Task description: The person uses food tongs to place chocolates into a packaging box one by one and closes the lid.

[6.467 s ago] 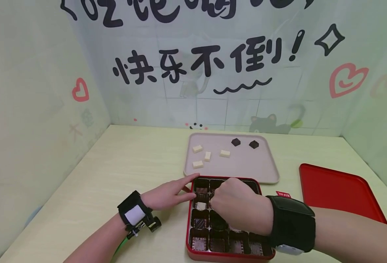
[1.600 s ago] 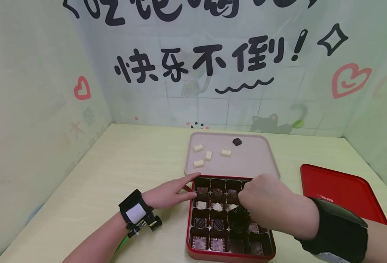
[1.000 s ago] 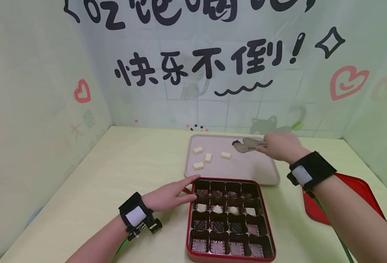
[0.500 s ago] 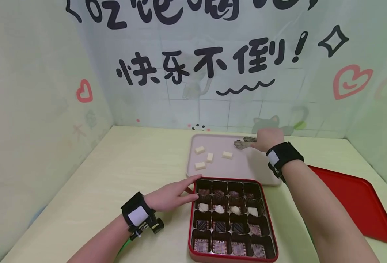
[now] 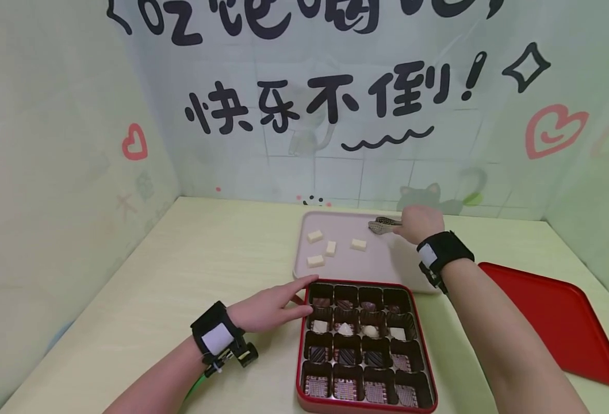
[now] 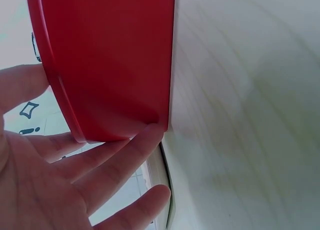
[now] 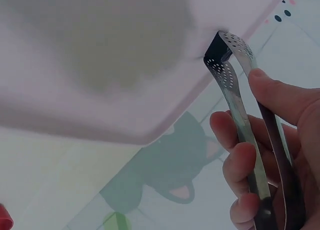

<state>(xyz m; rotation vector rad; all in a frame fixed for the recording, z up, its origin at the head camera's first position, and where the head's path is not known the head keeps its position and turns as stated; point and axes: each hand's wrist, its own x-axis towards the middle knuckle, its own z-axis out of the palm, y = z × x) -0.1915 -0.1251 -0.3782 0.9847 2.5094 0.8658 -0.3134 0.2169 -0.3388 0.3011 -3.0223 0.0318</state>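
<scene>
My right hand (image 5: 422, 224) grips metal tongs (image 7: 240, 100) with perforated tips, thumb on one arm and curled fingers round the other. Between the tips, over the back of the pale pink tray (image 5: 387, 264), sits a dark chocolate (image 7: 216, 49); the tips cover it in the head view. My left hand (image 5: 270, 307) touches the left side of a red box (image 5: 301, 374) near its back corner, fingers spread and nearly straight. The box's divided dark insert (image 5: 358, 345) holds white chocolates (image 5: 370, 331) in its second row and dark striped ones (image 5: 373, 357) in three third-row compartments.
Several white chocolate blocks (image 5: 358, 245) lie on the tray's left and middle. A red lid-like tray (image 5: 558, 322) lies at the right, under my right forearm in the head view. A printed cloth (image 5: 294, 167) stands behind the table.
The right hand has gone from the box back to the tray with the tongs, whose tips have closed in around the dark chocolate. Another dark chocolate left the tray earlier. The left hand stays.
</scene>
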